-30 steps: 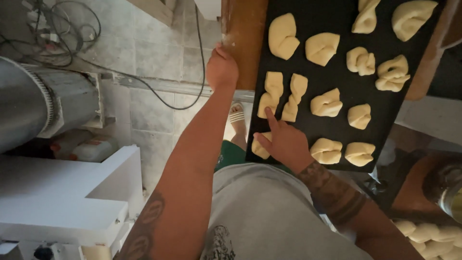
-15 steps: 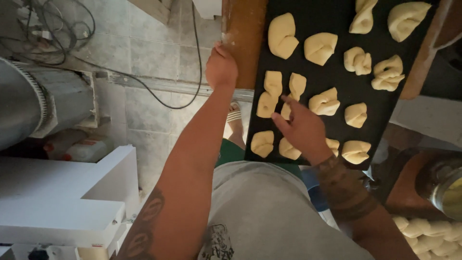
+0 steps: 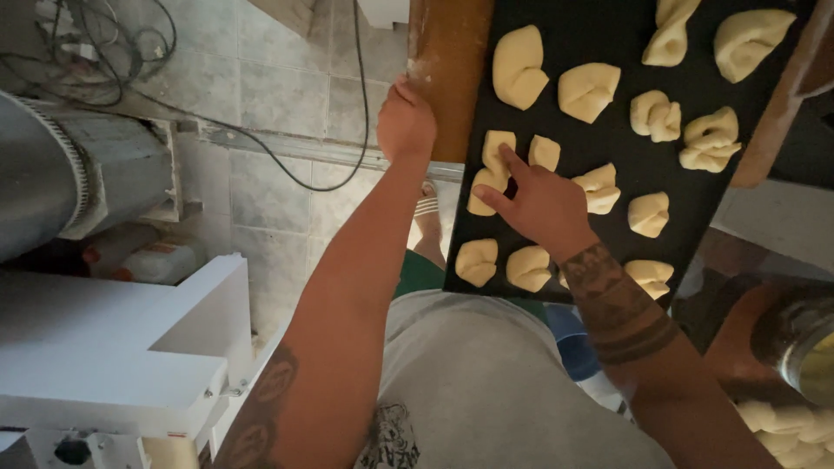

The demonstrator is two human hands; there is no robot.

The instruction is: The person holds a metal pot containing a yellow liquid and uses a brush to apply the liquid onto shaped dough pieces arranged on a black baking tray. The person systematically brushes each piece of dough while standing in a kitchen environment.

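A black baking tray [image 3: 608, 35] carries several pale folded dough pieces. My right hand [image 3: 540, 201] lies over the tray's near half, fingers spread, with the fingertips touching a long dough piece [image 3: 489, 174] near the tray's left edge. A smaller dough piece [image 3: 545, 152] sits just above the hand. My left hand [image 3: 405, 122] is closed on the edge of the brown wooden board [image 3: 452, 61] to the left of the tray. Two more dough pieces [image 3: 477, 260] lie at the tray's near edge.
A grey metal machine drum [image 3: 52, 182] and a white machine housing [image 3: 113, 347] stand at the left over a tiled floor with cables [image 3: 287, 165]. A metal bowl [image 3: 795, 339] and more dough pieces [image 3: 782, 426] are at the lower right. My sandalled foot [image 3: 426, 217] shows below.
My right hand has moved up the tray from its near edge to the long piece by the left edge, leaving dough pieces behind. The left hand has stayed on the board.
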